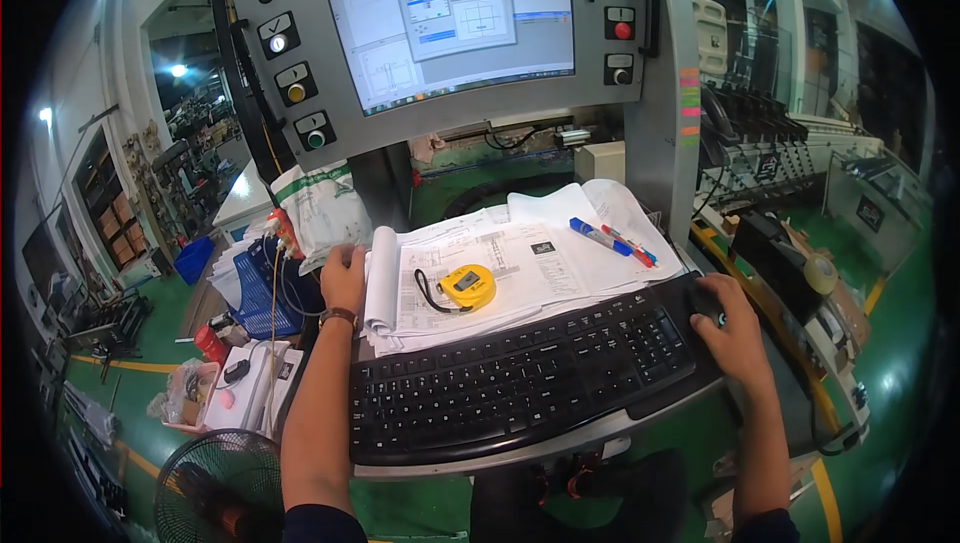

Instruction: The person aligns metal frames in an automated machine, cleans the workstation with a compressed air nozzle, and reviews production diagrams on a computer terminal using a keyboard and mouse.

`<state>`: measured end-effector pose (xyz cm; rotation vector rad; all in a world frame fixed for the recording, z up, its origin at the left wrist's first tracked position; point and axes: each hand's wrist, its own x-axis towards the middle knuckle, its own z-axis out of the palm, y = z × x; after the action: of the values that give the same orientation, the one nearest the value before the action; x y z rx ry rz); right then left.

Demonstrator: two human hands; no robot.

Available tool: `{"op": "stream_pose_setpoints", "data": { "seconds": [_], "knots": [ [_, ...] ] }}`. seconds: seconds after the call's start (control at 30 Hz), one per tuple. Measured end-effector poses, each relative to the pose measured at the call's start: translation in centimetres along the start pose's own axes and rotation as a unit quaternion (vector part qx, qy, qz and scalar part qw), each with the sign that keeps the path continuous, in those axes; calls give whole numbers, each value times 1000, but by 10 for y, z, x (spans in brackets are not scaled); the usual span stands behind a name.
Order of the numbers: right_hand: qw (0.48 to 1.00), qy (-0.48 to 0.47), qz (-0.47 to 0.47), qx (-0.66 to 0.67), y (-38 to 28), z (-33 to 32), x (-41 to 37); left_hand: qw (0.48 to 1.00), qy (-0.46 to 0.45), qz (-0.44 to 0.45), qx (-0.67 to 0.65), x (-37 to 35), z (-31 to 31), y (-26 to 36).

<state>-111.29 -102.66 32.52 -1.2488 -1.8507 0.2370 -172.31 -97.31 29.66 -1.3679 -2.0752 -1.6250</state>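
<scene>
My right hand (728, 328) is wrapped over a black computer mouse (690, 305) at the right end of the shelf. Beside the left edge of the papers rests my left hand (343, 278), fingers loosely apart and partly turned from view, holding nothing I can see. A black keyboard (520, 378) lies between my forearms. Behind it, printed drawing sheets (530, 268) are spread, their left side rolled up next to my left hand. On them sit a yellow tape measure (467, 287) with a black strap, a blue marker (598, 236) and a red pen (630, 246).
A monitor (450, 18) in a grey panel with knobs and buttons stands ahead, a dialog window on its screen. To the left are a white bag (318, 208), a blue basket (265, 293) and a fan (220, 488). Machinery (765, 158) stands at the right.
</scene>
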Motion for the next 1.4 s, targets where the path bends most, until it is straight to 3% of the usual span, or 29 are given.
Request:
{"op": "stream_pose_setpoints", "data": {
  "seconds": [1.4],
  "knots": [
    [1000, 18, 4, 0, 6, 1, -1, 1000, -14, 0, 7, 0, -2, 2]
  ]
}}
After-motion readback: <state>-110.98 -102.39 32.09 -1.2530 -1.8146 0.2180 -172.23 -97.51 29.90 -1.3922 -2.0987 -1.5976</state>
